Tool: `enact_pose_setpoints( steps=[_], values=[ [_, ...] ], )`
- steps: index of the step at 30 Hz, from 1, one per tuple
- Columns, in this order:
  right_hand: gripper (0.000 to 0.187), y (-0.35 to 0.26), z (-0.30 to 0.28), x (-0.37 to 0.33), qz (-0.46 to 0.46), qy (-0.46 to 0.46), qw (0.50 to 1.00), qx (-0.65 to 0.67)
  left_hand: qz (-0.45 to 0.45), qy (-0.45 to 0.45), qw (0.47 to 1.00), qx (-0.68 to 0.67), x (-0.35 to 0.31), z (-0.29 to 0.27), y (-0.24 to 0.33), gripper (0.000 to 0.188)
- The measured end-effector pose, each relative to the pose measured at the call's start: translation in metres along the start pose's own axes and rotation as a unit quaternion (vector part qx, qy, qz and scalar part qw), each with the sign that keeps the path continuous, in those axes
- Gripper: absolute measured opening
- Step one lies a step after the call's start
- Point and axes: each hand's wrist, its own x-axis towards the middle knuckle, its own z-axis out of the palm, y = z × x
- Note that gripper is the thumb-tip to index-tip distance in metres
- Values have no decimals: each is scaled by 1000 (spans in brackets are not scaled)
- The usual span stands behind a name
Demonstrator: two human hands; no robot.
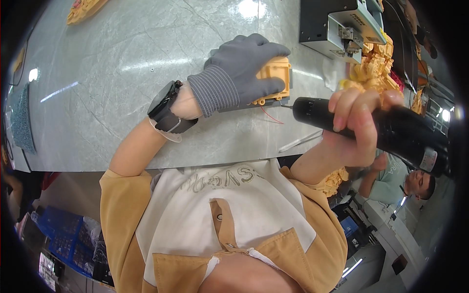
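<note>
My left hand (239, 71), in a grey knit glove, grips an orange plastic housing (278, 73) from its left, thumb and fingers over it. Under the housing shows the edge of a dark base (237, 106). My bare right hand (354, 122) is wrapped round a black electric screwdriver (408, 134), held nearly level. Its thin bit points left to the housing's near right corner; whether it touches cannot be made out. A thin red wire (268, 116) trails from the near side of the housing onto the grey tabletop (122, 97).
A black and silver machine (342, 29) stands at the far right, beside a pile of orange parts (376, 63). More orange parts (85, 10) lie far left. A blue-green mat (20, 119) is at the left edge. Another person (391, 180) sits to the right. Blue crates (63, 239) stand behind, lower left.
</note>
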Motion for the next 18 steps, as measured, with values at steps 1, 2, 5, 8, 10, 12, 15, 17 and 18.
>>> enact_pose_setpoints(
  steps=[1, 2, 5, 8, 10, 12, 15, 17, 18],
  values=[
    [46, 1, 0, 0, 0, -1, 1000, -5, 2, 1, 1000, 0, 0, 0, 0, 50],
    [46, 2, 0, 1, 0, -2, 1000, -9, 4, 3, 1000, 1, -1, -1, -1, 50],
    [45, 4, 1, 2, 3, 6, 1000, -12, 9, 7, 1000, -3, 0, 0, -2, 50],
    [46, 5, -1, 3, 14, 11, 1000, -9, 12, 11, 1000, -6, -1, 0, -2, 51],
    [46, 6, -1, 4, 14, 13, 1000, -5, 7, 5, 1000, -11, 0, 0, -2, 51],
    [46, 6, 1, 4, 6, 17, 1000, 0, 5, 5, 1000, -12, -1, 0, -2, 50],
    [46, 7, 2, 4, -5, 26, 999, -20, 8, 12, 1000, -8, -1, 1, -2, 50],
    [45, 7, 2, 4, -4, 13, 999, -30, 10, 12, 1000, -7, -1, 0, -2, 50],
    [45, 7, 2, 5, -3, 6, 999, -36, 11, 13, 1000, -9, 0, 0, -2, 50]
  ],
)
